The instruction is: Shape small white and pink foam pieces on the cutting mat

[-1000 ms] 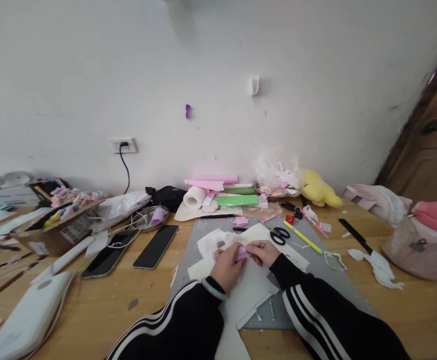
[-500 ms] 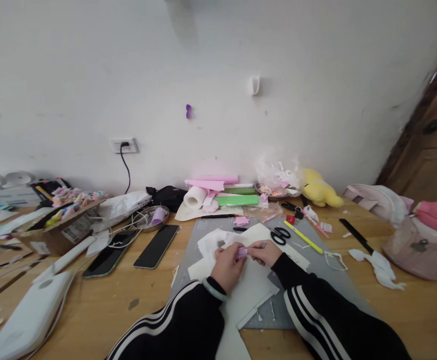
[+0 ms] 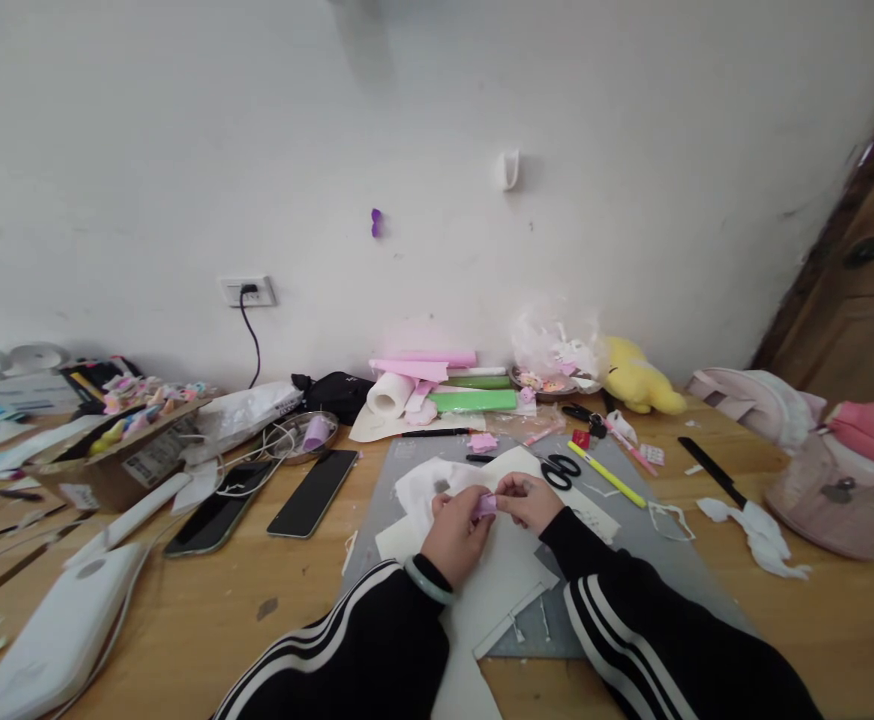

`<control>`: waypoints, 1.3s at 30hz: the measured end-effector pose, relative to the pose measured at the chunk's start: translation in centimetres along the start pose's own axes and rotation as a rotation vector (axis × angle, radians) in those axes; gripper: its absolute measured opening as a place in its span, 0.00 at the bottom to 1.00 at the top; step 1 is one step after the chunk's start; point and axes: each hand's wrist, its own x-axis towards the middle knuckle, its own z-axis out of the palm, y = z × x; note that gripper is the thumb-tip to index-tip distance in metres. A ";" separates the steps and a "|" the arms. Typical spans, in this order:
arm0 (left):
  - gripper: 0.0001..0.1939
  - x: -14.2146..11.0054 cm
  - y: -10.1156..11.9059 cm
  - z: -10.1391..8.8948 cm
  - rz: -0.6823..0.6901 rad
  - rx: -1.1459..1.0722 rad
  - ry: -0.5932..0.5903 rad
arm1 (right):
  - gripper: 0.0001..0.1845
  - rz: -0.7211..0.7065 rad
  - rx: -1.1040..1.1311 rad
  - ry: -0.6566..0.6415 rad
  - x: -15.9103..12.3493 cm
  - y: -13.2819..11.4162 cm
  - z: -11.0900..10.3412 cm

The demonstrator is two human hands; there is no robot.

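Observation:
A small piece of light purple paper (image 3: 485,505) is held between both hands, above white sheets on the grey cutting mat (image 3: 549,640). My left hand (image 3: 455,535) pinches its left side, and its fingers are closed. On the other side, my right hand (image 3: 531,502) grips the paper's upper right edge between thumb and fingers. Beneath my hands lie a crumpled white tissue (image 3: 422,485) and a large white sheet of paper (image 3: 482,600). Black-handled scissors (image 3: 561,471) rest just beyond my right hand.
Two phones (image 3: 313,493) and a white power bank (image 3: 62,630) lie to the left. Rolls of pink and green paper (image 3: 474,400) stand by the wall. A yellow marker (image 3: 608,474), a yellow plush toy (image 3: 639,378), a black knife (image 3: 711,470) and a pink bag (image 3: 834,490) are on the right.
My right hand has shifted slightly left and up along the purple paper, and its fingers have moved on the edge. My left hand stays nearly still.

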 end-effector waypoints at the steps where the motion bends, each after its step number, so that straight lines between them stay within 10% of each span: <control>1: 0.10 0.0 0.0 0.0 0.005 -0.009 -0.003 | 0.10 -0.006 -0.015 -0.003 0.0 0.0 0.0; 11: 0.10 -0.1 0.0 -0.1 0.068 -0.069 -0.058 | 0.09 -0.182 -0.267 -0.018 -0.4 0.2 -0.2; 30: 0.21 0.4 0.3 -0.1 0.019 -0.753 -0.122 | 0.17 0.243 0.507 -0.356 -0.8 -0.4 -0.2; 39: 0.21 0.3 0.4 -0.1 -0.055 -0.877 -0.095 | 0.22 0.141 0.442 -0.358 -0.7 -0.5 -0.5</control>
